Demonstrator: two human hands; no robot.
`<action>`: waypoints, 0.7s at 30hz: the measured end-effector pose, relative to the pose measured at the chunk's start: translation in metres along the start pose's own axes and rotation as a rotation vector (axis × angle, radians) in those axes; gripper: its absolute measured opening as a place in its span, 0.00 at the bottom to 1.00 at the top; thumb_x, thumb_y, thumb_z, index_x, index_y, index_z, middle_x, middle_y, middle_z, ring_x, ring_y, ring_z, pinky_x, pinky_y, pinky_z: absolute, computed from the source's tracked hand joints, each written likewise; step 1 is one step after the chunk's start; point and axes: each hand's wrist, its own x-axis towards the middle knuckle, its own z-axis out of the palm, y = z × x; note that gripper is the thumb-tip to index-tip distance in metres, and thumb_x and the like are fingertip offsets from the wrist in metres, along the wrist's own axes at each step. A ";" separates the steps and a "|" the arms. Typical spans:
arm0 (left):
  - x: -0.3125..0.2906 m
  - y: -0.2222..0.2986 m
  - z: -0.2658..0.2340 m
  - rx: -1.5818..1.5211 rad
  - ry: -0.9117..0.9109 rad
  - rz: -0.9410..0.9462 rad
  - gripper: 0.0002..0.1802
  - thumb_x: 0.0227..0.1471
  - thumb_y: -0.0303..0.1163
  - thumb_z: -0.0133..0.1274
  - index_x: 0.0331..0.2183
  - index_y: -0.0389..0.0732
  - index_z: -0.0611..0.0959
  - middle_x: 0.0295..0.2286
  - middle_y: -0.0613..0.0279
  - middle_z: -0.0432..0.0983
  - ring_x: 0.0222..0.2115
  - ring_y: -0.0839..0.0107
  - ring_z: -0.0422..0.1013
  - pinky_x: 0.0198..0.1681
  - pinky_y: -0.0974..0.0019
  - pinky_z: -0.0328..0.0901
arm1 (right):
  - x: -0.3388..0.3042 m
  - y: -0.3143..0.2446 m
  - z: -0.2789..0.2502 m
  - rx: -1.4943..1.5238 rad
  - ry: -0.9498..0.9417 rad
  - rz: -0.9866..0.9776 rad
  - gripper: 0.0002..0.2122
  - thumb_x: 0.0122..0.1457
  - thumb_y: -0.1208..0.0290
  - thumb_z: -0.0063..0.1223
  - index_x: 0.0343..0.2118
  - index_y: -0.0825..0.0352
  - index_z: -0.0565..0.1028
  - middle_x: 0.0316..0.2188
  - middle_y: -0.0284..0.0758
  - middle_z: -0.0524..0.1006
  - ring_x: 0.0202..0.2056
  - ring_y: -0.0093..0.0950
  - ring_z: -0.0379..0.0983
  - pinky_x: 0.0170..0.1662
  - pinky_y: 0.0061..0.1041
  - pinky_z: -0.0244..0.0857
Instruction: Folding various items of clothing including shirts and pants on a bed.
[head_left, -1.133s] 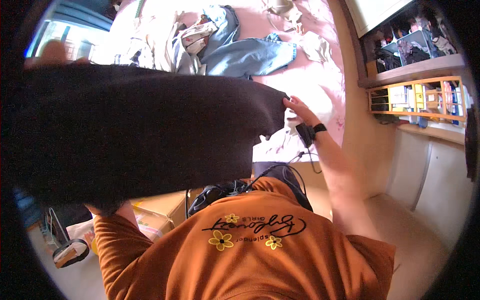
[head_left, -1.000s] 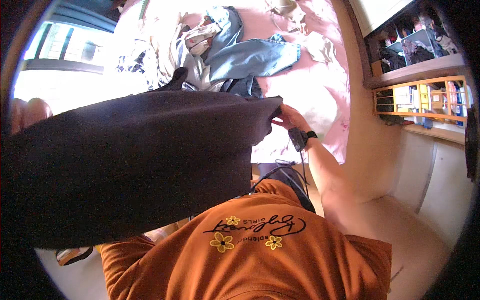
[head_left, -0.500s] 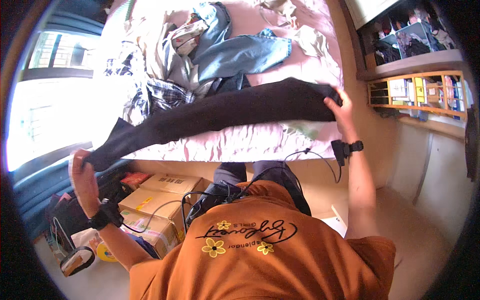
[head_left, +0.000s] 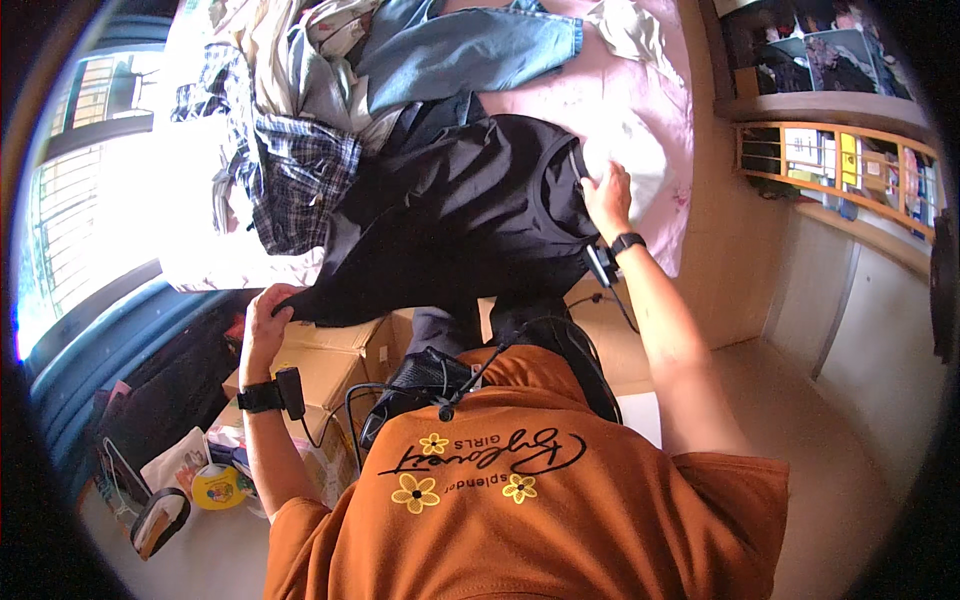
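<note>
A black T-shirt (head_left: 450,210) is spread across the near edge of the bed, its round neck opening toward the right. My left hand (head_left: 264,325) is closed on its lower left corner, out past the bed edge. At the other end, my right hand (head_left: 606,203) grips the shirt beside the collar. Its front part hangs over the edge above my legs. Just beyond it lie a dark plaid shirt (head_left: 300,175) and blue jeans (head_left: 460,60).
Pale crumpled clothes (head_left: 270,60) pile up at the far left of the pink bed sheet (head_left: 545,100). Cardboard boxes (head_left: 330,350) stand below the bed at left, near a window (head_left: 90,210). A wooden rack (head_left: 840,180) and a shelf (head_left: 830,60) line the right. Cables run from my wrists.
The black T-shirt was stretched narrow between my hands and now lies wider and flatter over the bed edge. Both hands have moved inward, closer together.
</note>
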 end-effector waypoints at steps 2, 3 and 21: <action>-0.007 -0.004 -0.006 0.142 0.032 0.010 0.16 0.39 0.15 0.46 0.35 0.32 0.78 0.32 0.58 0.78 0.39 0.70 0.73 0.47 0.68 0.65 | 0.011 -0.011 0.015 0.105 -0.141 0.256 0.25 0.47 0.64 0.64 0.45 0.74 0.70 0.41 0.49 0.73 0.45 0.46 0.69 0.51 0.40 0.62; -0.010 -0.006 -0.009 0.272 0.075 0.027 0.16 0.39 0.14 0.47 0.35 0.32 0.78 0.33 0.59 0.78 0.39 0.70 0.73 0.47 0.68 0.65 | 0.012 -0.015 0.021 0.163 -0.219 0.391 0.26 0.47 0.61 0.64 0.45 0.74 0.70 0.40 0.50 0.74 0.44 0.47 0.70 0.50 0.41 0.63; -0.048 -0.029 -0.044 0.365 0.340 0.052 0.18 0.41 0.12 0.48 0.37 0.34 0.81 0.32 0.58 0.79 0.36 0.72 0.74 0.44 0.69 0.66 | 0.010 -0.053 -0.113 1.498 -0.549 0.463 0.20 0.53 0.77 0.57 0.50 0.74 0.70 0.46 0.36 0.76 0.47 0.29 0.72 0.54 0.29 0.61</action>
